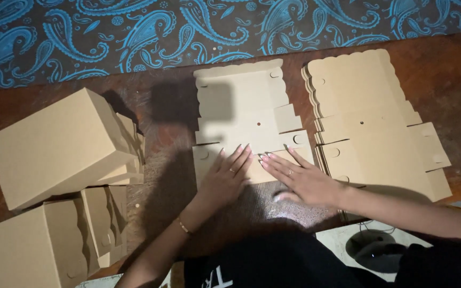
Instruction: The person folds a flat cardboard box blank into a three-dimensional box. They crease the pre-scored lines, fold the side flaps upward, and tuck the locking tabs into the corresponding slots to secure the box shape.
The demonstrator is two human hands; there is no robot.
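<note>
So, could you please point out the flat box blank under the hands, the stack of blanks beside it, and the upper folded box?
flat box blank [241, 106], head view, upper panel.
stack of blanks [364, 90], head view, top sheet.
upper folded box [54, 144], head view, top face.

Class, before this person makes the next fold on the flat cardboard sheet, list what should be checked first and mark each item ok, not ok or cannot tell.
1. Both hands on the sheet: left hand and right hand lie flat on the near edge of the flat box blank. Ok.
2. Blank lies flat on the wooden table, fully unfolded. Ok.
3. Blank kept apart from the stack of blanks on its right: a narrow gap shows. Ok.
4. Assembled boxes on the left stand away from the blank. Ok.
5. Light on the work: a dark shadow covers part of the blank. Not ok.
6. Crease lines scored well enough to fold: cannot tell.
</note>
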